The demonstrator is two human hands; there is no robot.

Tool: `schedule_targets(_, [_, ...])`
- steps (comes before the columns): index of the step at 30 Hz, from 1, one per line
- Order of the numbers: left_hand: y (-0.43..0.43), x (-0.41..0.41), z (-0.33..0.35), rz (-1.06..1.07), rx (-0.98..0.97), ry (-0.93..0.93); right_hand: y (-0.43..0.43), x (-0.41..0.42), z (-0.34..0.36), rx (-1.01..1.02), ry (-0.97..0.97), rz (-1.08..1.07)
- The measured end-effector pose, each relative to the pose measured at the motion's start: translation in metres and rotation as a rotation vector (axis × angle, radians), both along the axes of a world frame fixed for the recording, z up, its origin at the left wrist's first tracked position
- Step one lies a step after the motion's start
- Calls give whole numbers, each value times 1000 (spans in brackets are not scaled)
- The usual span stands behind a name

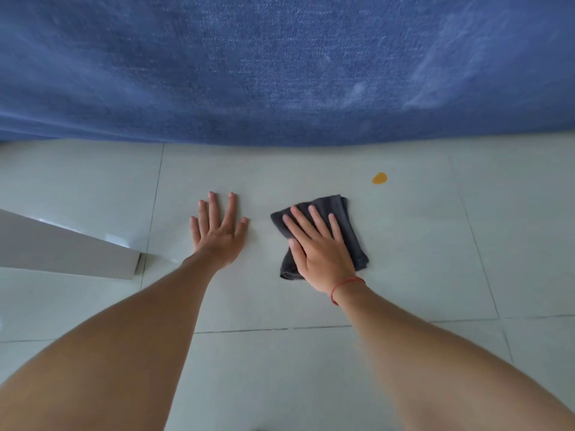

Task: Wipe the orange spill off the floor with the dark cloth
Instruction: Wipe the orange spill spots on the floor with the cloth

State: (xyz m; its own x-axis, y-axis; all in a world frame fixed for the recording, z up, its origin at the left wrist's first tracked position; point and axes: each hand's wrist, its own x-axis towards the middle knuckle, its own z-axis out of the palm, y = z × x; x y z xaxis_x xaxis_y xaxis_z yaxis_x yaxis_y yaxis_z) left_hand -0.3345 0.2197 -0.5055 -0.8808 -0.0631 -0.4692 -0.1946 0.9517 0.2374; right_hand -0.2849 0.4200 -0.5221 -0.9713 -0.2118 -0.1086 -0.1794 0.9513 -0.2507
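A small orange spill [380, 178] lies on the pale tiled floor [420, 244], close to the blue fabric edge. A folded dark grey cloth [337, 209] lies flat on the floor, below and to the left of the spill, not touching it. My right hand [317, 247] presses flat on top of the cloth with fingers spread, a red string around its wrist. My left hand [217, 231] rests flat on the bare tile to the left of the cloth, fingers apart, holding nothing.
A large blue fabric surface [280, 66] fills the top of the view and borders the floor just beyond the spill. A white slanted furniture leg [71, 250] reaches the floor at the left, near my left hand.
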Motion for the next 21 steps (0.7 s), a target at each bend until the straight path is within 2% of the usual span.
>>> schedule_targets(5, [1,1,1,0,-4,5,57,2,5,45,-62,-287])
schedule_targets(9, [2,-1,-1,4,-9,15,29,-30,4,12,-92,-557])
schedule_targets(11, [3,-1,-2,4,-19,18,5,-45,2,1,-83,-613])
schedule_targets(13, [3,-1,-3,3,-27,11,-20,-54,2,-22,-68,-530])
schedule_targets(16, [3,-3,-3,1,-26,-26,-46,-45,3,-29,-19,-290])
schedule_targets(19, [3,-5,2,9,-46,-73,-35,-20,0,-45,9,-99])
schedule_targets(21, [11,-5,7,0,-83,-15,-11,-5,-2,-38,22,-17])
